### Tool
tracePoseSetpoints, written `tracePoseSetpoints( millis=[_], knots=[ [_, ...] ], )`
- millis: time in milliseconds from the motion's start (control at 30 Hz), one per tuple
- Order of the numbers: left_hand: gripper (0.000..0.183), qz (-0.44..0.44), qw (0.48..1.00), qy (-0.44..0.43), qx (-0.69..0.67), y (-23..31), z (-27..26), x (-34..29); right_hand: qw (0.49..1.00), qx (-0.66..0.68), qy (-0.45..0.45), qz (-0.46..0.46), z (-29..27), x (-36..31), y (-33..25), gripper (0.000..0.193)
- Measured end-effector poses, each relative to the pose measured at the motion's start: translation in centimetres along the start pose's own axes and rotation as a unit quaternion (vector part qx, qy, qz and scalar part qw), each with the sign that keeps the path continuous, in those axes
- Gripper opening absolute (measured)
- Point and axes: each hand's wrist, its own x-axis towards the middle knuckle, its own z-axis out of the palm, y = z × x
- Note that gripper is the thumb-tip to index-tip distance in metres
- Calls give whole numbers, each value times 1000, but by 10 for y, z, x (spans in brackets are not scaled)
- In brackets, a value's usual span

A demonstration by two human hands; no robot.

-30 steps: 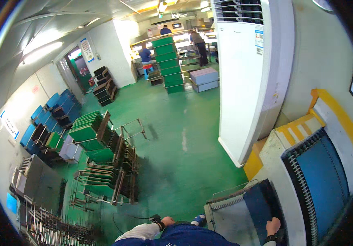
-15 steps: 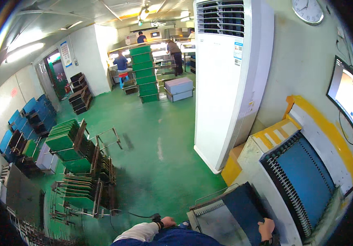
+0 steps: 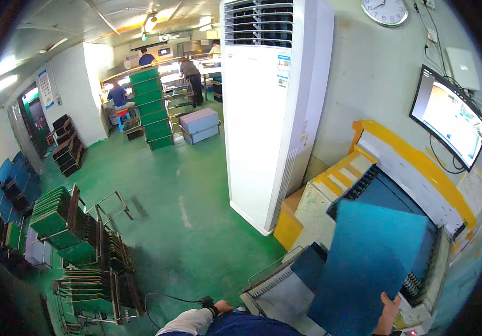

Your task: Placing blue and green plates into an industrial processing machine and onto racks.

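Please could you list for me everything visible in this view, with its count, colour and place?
Machine: 1, off-white with yellow edging, right
Held panel: 1, blue, lower right, partly covering the machine
Low table: 1, grey, lower centre-right
Second panel: 1, dark blue, on low table
Air conditioner: 1, white, centre-right
Monitor: 1, black-framed, right wall
Clock: 1, white, top right
Green panels: several, green, left
Blue panels: several, blue, left wall
Tall stack: 1, green, back
Box: 1, grey-purple, right of tall stack
Stool: 1, red and blue, back
Floor: 1, green, centre
Other people: at least three, back
Left hand: 1, bare, lower centre
Right hand: 1, bare, gripping held panel's edge
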Motion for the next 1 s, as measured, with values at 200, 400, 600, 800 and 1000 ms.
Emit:
tracePoseSetpoints(
  millis=[200, 400, 600, 800, 1000],
  knots=[
    [41, 143, 988, -28, 51, -49, 13, 29, 947, 318, -18, 29, 9, -40, -34, 31],
    [34, 50, 994, -52, 82, -10, -16, 20, 885, 444, -24, 140, 20, -37, -4, 21],
    [36, -4, 999, -33, -16, -4, -28, 8, 822, 492, -3, 287, 44, -20, 33, 14],
    [36, -45, 998, -45, 20, 22, -40, -32, 913, 378, -41, 146, 58, -17, 47, 11],
    [35, 126, 985, -59, 98, -9, -26, -21, 860, 464, 16, 211, 53, -27, 59, 14]
  ],
)
